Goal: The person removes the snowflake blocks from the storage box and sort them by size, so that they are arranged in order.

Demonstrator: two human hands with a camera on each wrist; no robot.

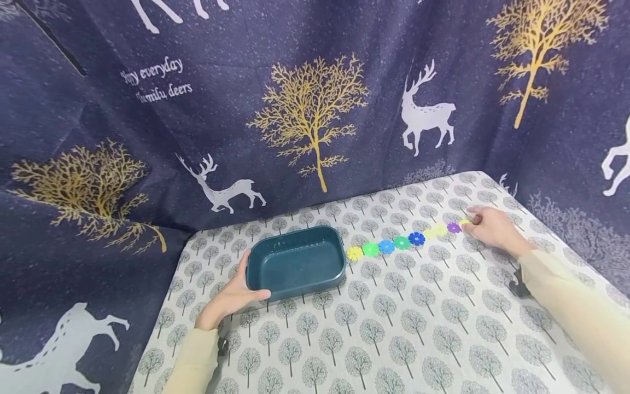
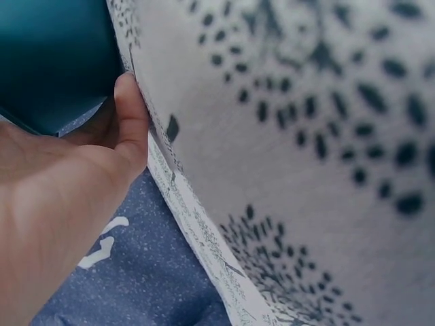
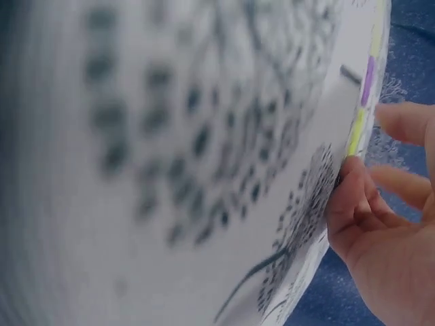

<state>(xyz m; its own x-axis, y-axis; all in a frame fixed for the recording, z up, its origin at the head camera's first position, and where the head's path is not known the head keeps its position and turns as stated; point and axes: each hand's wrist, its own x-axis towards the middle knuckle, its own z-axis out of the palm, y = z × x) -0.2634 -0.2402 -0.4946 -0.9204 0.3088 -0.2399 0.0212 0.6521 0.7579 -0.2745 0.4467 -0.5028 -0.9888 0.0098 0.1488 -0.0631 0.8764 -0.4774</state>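
My left hand (image 1: 235, 290) grips the near left corner of a dark teal plastic basin (image 1: 295, 290), thumb along the front side and fingers along the left side. In the left wrist view the thumb (image 2: 132, 112) lies by the basin's wall (image 2: 58, 61). Far to the right, my right hand (image 1: 494, 227) touches a yellow notched disc (image 1: 464, 223) with its fingertips, the other fingers apart. That disc ends a slanting row of several notched plastic discs, among them a purple disc (image 1: 454, 227), a dark blue disc (image 1: 416, 238) and a green disc (image 1: 371, 249).
A pale cloth with a tree print (image 1: 374, 334) covers the table. The row's left end, a yellow disc (image 1: 354, 253), lies close to the basin's right side. Behind the table hangs a dark blue curtain (image 1: 226, 137) with deer and golden trees.
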